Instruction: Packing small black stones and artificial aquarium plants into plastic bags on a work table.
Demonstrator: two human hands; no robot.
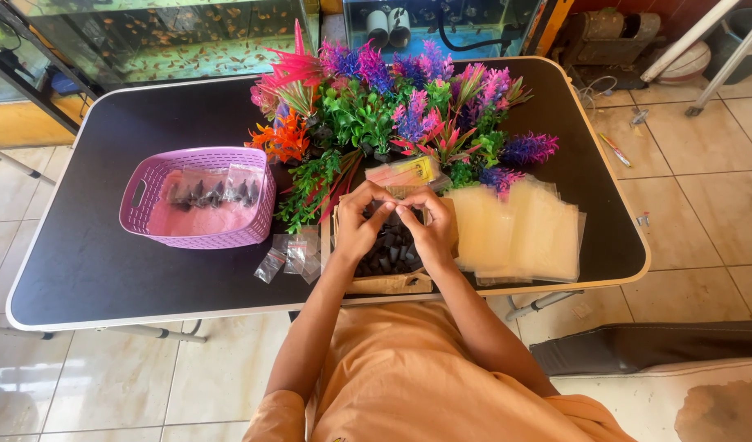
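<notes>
My left hand (358, 225) and my right hand (432, 227) meet fingertip to fingertip above an open cardboard box (390, 282) full of several small black pieces (390, 252). Both hands pinch something small and dark between them; what it is I cannot tell. A small clear bag with a yellow and pink label (405, 172) lies just beyond my fingers. Behind it stands a heap of artificial plants (392, 115) in green, pink, purple and orange.
A pink plastic basket (143, 214) at the left holds small filled bags. Empty little clear bags (290, 258) lie by the box. A stack of larger clear bags (519, 229) sits to the right. The black table (106, 270) stands on a tiled floor; fish tanks (171, 37) are behind.
</notes>
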